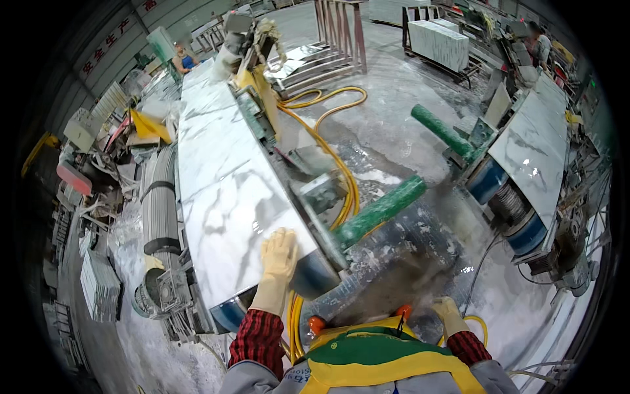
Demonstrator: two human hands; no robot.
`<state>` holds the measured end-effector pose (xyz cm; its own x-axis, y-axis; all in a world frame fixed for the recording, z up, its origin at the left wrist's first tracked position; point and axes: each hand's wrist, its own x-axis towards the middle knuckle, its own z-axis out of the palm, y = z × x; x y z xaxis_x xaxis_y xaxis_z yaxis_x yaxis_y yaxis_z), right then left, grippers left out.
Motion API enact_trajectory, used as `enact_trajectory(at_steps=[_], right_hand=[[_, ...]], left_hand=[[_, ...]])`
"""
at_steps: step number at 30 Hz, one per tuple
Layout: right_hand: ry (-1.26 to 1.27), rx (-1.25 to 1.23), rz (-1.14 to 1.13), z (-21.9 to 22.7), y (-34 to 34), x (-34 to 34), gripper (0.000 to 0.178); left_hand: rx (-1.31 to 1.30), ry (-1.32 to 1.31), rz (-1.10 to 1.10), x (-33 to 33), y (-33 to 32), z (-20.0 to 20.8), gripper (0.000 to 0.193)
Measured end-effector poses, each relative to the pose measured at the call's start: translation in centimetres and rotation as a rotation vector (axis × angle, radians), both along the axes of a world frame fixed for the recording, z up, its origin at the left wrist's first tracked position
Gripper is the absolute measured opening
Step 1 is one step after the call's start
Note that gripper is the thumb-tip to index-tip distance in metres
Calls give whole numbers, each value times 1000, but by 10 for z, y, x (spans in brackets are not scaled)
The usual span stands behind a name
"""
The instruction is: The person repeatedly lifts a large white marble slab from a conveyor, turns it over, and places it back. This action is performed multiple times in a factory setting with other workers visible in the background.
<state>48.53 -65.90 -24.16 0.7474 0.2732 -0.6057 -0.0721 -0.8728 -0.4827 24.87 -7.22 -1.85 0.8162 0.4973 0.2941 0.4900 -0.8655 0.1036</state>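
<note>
A long white slab with grey marble veining (249, 197) lies on a roller conveyor to my left. My left hand (279, 255), in a cream rubber glove, rests on the slab's near end by its right edge, fingers stretched flat and holding nothing. Under that end shows a blue roller (312, 274). Lower right, my right hand (451, 316), gloved the same, hangs beside my body above the floor, apart from the slab. Its fingers are too small and bunched in view to tell their state. I wear a green and yellow apron (374, 361).
Green rollers (384, 209) stick out right of the conveyor. A yellow hose (321, 141) winds across the wet floor. Another conveyor with a veined slab (535, 141) stands to the right. Stacked slabs (438, 44) and a metal rack (341, 36) stand behind. A person (184, 60) is far left.
</note>
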Motion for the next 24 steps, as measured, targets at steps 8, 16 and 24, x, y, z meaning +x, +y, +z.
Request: enact_trajectory(at_steps=[8, 16, 24], right_hand=[[39, 291, 18, 91, 164, -84, 50], [-385, 714, 258, 250, 394, -113, 49], [-1027, 598, 1026, 234, 520, -114, 58]], left_hand=[[-18, -63, 53, -175, 71, 56, 40], [8, -91, 148, -233, 127, 14, 59], [67, -109, 229, -220, 150, 13, 54]])
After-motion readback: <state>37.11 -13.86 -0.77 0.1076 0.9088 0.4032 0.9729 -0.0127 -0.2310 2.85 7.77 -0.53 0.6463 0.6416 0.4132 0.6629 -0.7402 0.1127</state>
